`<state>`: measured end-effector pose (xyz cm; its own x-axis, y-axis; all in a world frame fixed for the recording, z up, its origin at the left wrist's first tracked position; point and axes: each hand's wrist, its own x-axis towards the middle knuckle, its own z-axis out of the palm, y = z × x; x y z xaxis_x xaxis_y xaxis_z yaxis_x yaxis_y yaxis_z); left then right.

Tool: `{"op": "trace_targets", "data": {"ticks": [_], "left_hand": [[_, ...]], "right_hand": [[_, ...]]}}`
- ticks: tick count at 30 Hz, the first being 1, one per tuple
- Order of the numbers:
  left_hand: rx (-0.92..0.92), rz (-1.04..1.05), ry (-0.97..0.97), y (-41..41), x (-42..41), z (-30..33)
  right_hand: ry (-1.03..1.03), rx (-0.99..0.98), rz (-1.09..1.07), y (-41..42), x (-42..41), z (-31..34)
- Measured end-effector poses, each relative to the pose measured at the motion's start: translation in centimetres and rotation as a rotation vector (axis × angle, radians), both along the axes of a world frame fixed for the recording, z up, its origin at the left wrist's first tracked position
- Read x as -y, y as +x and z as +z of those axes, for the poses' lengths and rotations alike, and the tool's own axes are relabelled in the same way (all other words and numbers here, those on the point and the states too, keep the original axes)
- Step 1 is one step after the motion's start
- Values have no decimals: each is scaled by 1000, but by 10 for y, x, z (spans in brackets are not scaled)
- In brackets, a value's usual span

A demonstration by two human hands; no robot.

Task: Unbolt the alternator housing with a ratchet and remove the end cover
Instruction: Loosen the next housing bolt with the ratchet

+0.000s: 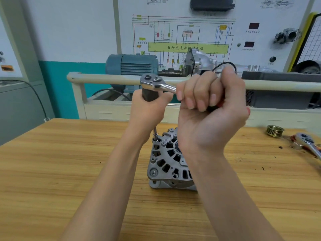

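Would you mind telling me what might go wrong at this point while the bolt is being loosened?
1. Neither hand steadies the alternator: the left hand grips the extension below the ratchet head, the right hand its handle, so the housing may tip or slide on the table.
2. The long extension looks slightly tilted; the socket could slip off the bolt.

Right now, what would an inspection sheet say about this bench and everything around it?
Surface: wooden table, scuffed at right.
Job's things: alternator upright; ratchet on a long extension reaching a housing bolt.
Clutter: pulley, second ratchet at right edge.
Hands: left hand grips the socket end; right hand grips the handle.
Cables: black cable at left.
Surroundings: blue motor, wiring diagram board.
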<state>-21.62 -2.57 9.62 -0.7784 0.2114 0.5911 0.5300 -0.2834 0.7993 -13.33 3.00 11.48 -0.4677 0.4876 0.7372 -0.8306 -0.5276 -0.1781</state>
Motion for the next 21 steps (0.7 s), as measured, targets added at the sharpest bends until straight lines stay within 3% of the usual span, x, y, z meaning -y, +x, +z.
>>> {"op": "trace_targets", "data": {"ticks": [3, 9, 13, 15, 17, 19, 21], "left_hand": [[-38, -72, -47, -3, 7, 0], [-165, -412, -153, -10, 22, -2], [-94, -321, -116, -6, 14, -1], [-22, -224, -42, -5, 11, 0], [31, -154, 26, -6, 10, 1], [43, -105, 47, -5, 7, 1], [44, -62, 28, -4, 5, 1]], "right_hand": [[16, 4, 5, -1, 1, 1], [76, 198, 332, -4, -30, 14], [117, 212, 440, -13, -47, 13], [277, 165, 468, -20, -54, 8], [646, 221, 285, -23, -68, 1], [1073, 403, -29, -31, -87, -12], [1287, 643, -361, -42, -92, -26]]}}
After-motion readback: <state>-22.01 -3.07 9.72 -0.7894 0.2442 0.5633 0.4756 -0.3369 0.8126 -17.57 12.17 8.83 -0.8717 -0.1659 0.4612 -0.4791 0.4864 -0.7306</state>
